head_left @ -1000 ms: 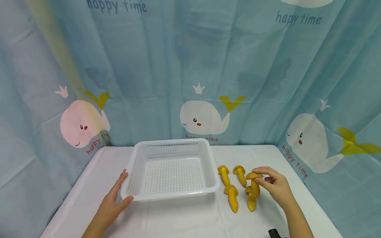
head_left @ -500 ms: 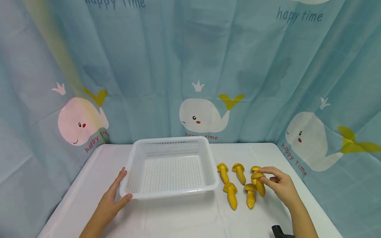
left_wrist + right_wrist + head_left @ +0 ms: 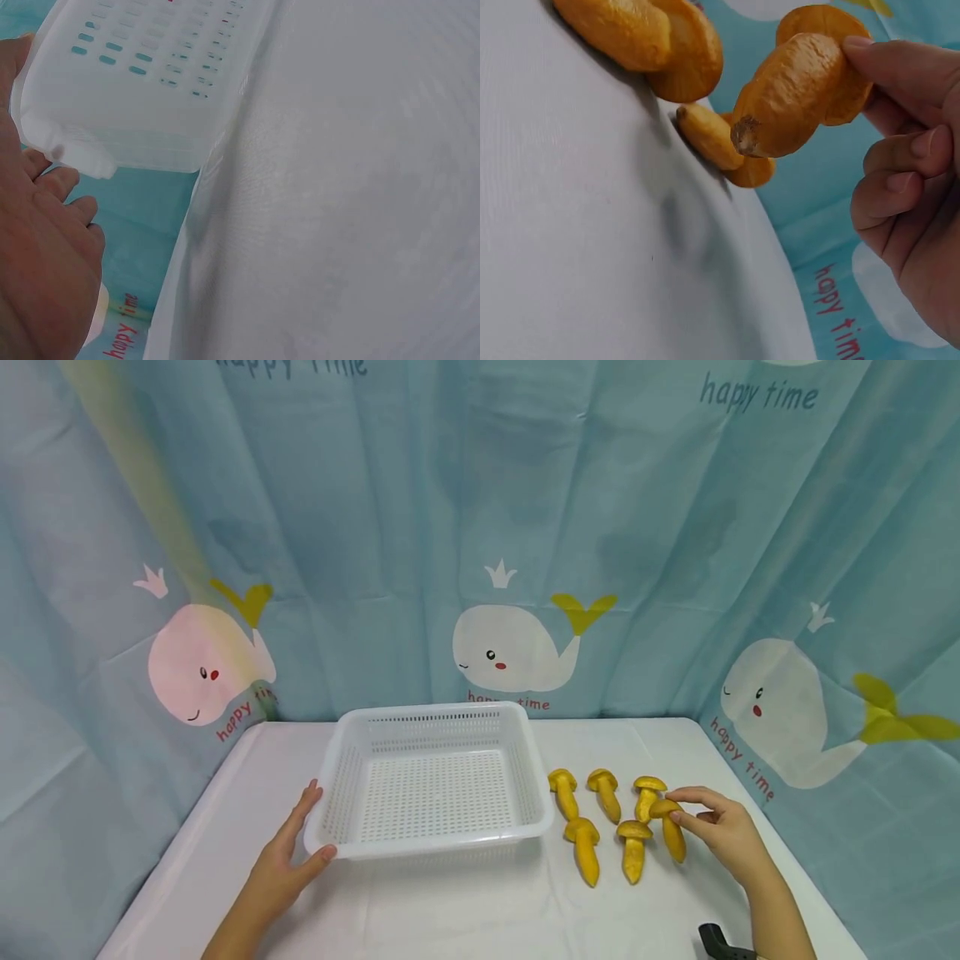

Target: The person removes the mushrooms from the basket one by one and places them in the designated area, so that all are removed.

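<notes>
A white perforated plastic basket (image 3: 435, 847) stands on the left half of the table. At its front left corner my left hand (image 3: 279, 867) spans the rim, the thumb at the front edge and extended fingers along the left side; the left wrist view shows the hand (image 3: 49, 247) close against the basket wall (image 3: 135, 127). My right hand (image 3: 731, 837) pinches a yellow mushroom (image 3: 673, 840) by its cap between thumb and forefinger. In the right wrist view this mushroom (image 3: 791, 97) hangs stem toward the camera, the other fingers curled in.
Several more yellow mushrooms lie in two loose rows right of the basket, including a front one (image 3: 634, 853) and a back one (image 3: 648, 795). A black object (image 3: 722, 942) sits by my right forearm. Behind the white table (image 3: 450, 910) hangs a blue whale-print curtain (image 3: 360, 568).
My right hand has moved the pinched mushroom rightward and toward me, away from the other mushrooms it overlapped. My left hand and the basket have stayed in place.
</notes>
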Available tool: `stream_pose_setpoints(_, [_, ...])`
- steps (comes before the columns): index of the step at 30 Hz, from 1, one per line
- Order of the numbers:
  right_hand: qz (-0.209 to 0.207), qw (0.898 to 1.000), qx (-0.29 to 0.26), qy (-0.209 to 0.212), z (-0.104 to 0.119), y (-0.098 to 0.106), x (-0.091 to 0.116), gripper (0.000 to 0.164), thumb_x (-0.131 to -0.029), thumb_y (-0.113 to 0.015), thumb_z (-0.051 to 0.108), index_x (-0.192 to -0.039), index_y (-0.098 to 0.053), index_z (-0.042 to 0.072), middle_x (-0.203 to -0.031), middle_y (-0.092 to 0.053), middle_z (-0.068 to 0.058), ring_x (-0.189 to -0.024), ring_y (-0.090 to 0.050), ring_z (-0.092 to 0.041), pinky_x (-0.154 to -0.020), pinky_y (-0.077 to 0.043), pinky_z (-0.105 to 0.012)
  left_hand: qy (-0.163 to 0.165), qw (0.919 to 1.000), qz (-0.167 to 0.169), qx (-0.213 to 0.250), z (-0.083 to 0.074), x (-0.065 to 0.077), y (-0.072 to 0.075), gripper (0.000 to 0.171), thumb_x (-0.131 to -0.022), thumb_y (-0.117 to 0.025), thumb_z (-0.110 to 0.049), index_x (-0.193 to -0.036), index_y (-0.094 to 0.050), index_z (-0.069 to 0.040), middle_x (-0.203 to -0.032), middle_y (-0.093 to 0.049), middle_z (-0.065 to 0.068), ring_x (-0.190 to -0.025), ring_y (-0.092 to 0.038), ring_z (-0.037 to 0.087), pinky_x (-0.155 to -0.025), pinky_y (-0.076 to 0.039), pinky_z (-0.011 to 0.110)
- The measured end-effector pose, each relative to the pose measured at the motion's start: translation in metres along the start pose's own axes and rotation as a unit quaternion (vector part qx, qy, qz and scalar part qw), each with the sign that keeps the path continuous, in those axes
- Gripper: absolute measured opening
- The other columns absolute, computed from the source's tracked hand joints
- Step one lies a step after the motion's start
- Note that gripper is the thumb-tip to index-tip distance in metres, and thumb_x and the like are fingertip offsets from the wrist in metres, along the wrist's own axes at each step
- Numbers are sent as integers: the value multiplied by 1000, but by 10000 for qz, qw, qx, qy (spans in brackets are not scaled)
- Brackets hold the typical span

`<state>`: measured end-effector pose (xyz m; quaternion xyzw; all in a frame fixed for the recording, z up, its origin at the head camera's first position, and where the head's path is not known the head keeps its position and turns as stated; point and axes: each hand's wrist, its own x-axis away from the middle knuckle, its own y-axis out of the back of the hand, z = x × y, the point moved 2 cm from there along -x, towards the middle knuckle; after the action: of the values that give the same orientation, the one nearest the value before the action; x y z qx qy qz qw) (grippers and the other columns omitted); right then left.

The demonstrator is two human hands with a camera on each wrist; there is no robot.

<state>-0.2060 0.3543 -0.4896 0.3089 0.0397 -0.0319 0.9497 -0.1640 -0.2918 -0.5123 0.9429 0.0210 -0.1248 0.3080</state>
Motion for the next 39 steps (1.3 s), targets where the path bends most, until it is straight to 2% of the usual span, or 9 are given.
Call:
stream_pose_setpoints(2, [36, 9998, -23, -185, -5, 1, -1, 44, -91, -77, 40, -125, -71, 13, -111, -66, 13, -56, -52, -26, -47, -39, -30, -20, 10000, -2, -18, -1, 0, 0, 88, -94, -74, -24, -165, -22, -26, -172, -11, -4, -144, -2, -20, -126, -10, 52])
stream_pose_setpoints(8, [136, 9979, 50, -633, -16, -1, -3, 49, -89, -78, 44, -127, -71, 15, -119, -67, 1, -65, -57, -30, -52, -41, -29, -45, 9999, -30, -133, -1, 0, 0, 88, -94, -75, -24, -165, -22, -26, -172, -12, -4, -144, -2, -21, -127, -10, 40])
stream_pose_setpoints(11, [170, 9970, 78, -751, -20, -1, -4, 50, -89, -78, 46, -127, -70, 15, -126, -66, -8, -68, -59, -30, -53, -42, -28, -86, 9999, -43, -76, 0, -2, 0, 88, -94, -75, -23, -165, -23, -27, -172, -12, -5, -144, -2, -20, -125, -12, 54])
stream_pose_setpoints(14, [194, 9963, 72, -839, -24, 0, -5, 51, -89, -78, 46, -128, -70, 14, -129, -66, -11, -69, -59, -27, -55, -43, -28, -82, 10000, -40, -12, 0, -3, 1, 88, -93, -75, -23, -164, -23, -27, -172, -11, -6, -143, -2, -21, -117, -17, 73])
stream_pose_setpoints(17, [223, 9956, 35, -913, -30, -1, -6, 52, -89, -78, 44, -129, -70, 12, -125, -66, -10, -67, -58, -24, -55, -45, -27, -29, 10000, -41, -40, 0, -2, 1, 89, -93, -76, -24, -164, -23, -27, -171, -11, -7, -141, -1, -23, -112, -20, 79])
stream_pose_setpoints(22, [356, 9947, 32, -967, -39, -3, -7, 50, -90, -78, 41, -130, -69, 10, -121, -67, -10, -67, -54, -19, -55, -46, -27, 7, 10000, -28, -86, 1, -1, 1, 90, -92, -76, -26, -164, -23, -28, -171, -11, -6, -140, -1, -23, -111, -20, 81])
stream_pose_setpoints(26, [441, 9934, 112, -1050, -44, -6, -6, 49, -91, -76, 40, -129, -70, 10, -128, -67, -14, -72, -54, -19, -57, -47, -28, 79, 9999, -8, -108, 0, 0, 1, 90, -93, -76, -27, -164, -22, -29, -171, -11, -5, -139, 0, -24, -111, -21, 81])
stream_pose_setpoints(33, [413, 9924, 76, -1153, -53, -11, -7, 43, -93, -75, 35, -127, -71, 9, -123, -68, -12, -65, -47, -14, -54, -45, -27, -1, 10000, -21, -69, 2, 1, 1, 89, -93, -76, -26, -164, -23, -28, -171, -11, -5, -138, -1, -25, -110, -20, 81])
stream_pose_setpoints(39, [413, 9909, 5, -1283, -53, -10, -8, 47, -93, -75, 39, -130, -70, 10, -118, -66, -10, -59, -46, -15, -52, -46, -27, -6, 10000, -9, -46, 2, 0, 2, 89, -93, -75, -25, -164, -23, -28, -172, -11, -3, -138, -1, -24, -110, -21, 82])
